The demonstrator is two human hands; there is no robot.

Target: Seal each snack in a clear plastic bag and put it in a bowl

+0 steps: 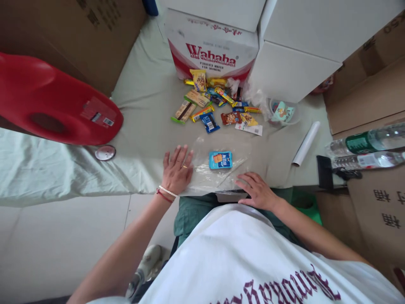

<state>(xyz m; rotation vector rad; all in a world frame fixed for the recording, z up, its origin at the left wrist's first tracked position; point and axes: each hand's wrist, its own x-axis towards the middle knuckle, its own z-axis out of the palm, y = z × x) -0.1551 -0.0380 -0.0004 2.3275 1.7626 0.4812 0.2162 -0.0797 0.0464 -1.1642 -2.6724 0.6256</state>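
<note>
Blue packet point(220, 160): we have it lying flat on the clear plastic bag point(205, 179) on the counter point(142, 126), between our hands and touching neither.
Packet's feel: we judge it light, with a slick wrapper over contents that may crumble if squeezed hard; we cannot tell how stiff they are.
Packet hold: we would pinch its two short ends lightly, sparing the middle.
Bag's feel: it looks thin, limp and slippery, weighing almost nothing and apt to cling or crease.
Bag hold: we would take one edge between thumb and fingertip.
Left hand point(178, 169): we rest it palm down, fingers a little spread, at the bag's left edge, gripping nothing.
Right hand point(255, 190): ours lies loosely open, fingers slightly bent, at the bag's right side; we see nothing gripped.
</note>
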